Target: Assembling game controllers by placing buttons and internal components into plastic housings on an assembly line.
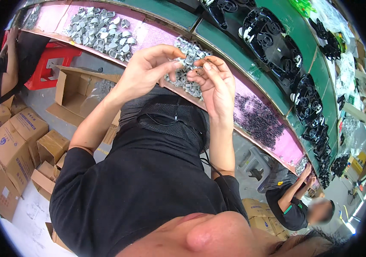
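Both hands are raised close together over a pile of small grey plastic parts (196, 91) on the pink-covered bench edge. The thumb and forefinger of my left hand (146, 70) are pinched at a small grey plastic part (188, 60), which is hard to separate from the pile behind it. Facing it, my right hand (218, 85) has its fingers curled and its thumb against the forefinger, around a tiny dark piece (205, 62). A small gap shows between the two hands.
More grey parts (101, 34) lie heaped at the left, and small black parts (262, 120) are spread to the right. Glossy black housings (264, 32) line the green conveyor (217, 38) beyond. Cardboard boxes (11, 145) stand at left; co-workers sit at both ends.
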A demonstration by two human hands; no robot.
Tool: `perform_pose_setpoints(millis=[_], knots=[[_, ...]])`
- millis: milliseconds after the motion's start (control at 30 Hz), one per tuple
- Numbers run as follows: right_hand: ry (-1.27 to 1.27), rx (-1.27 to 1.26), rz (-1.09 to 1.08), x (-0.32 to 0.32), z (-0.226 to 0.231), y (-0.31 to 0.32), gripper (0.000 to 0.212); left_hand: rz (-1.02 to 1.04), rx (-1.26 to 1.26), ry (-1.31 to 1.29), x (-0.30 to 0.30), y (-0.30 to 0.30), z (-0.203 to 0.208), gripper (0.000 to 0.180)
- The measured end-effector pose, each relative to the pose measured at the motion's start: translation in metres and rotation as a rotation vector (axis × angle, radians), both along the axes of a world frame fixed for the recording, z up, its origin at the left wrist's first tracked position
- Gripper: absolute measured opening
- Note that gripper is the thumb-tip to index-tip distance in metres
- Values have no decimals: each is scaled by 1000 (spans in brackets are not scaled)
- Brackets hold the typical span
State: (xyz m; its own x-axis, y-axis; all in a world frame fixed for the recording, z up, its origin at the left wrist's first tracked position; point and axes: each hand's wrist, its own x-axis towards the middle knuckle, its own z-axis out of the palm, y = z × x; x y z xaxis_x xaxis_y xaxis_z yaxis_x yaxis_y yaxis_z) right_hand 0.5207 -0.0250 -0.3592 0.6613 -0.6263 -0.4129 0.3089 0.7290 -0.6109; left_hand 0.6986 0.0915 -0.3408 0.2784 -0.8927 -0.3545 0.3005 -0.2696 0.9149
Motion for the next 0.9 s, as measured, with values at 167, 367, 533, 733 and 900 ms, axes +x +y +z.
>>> perform_pose_setpoints(millis=[167,367,533,733,900], knots=[[9,9,-34,7,-3,2,21,28,-50,-75,-6,4,-1,16],[14,-3,-79,14,-10,6,27,14,-95,-201,-4,9,-5,15],[84,-108,-91,21,-9,11,29,47,-68,-162,-8,7,-1,13],[143,-163,-58,21,-10,14,31,10,-236,-511,-2,3,-8,14],[207,-252,6,25,-8,18,29,13,-254,-604,2,6,-10,17]])
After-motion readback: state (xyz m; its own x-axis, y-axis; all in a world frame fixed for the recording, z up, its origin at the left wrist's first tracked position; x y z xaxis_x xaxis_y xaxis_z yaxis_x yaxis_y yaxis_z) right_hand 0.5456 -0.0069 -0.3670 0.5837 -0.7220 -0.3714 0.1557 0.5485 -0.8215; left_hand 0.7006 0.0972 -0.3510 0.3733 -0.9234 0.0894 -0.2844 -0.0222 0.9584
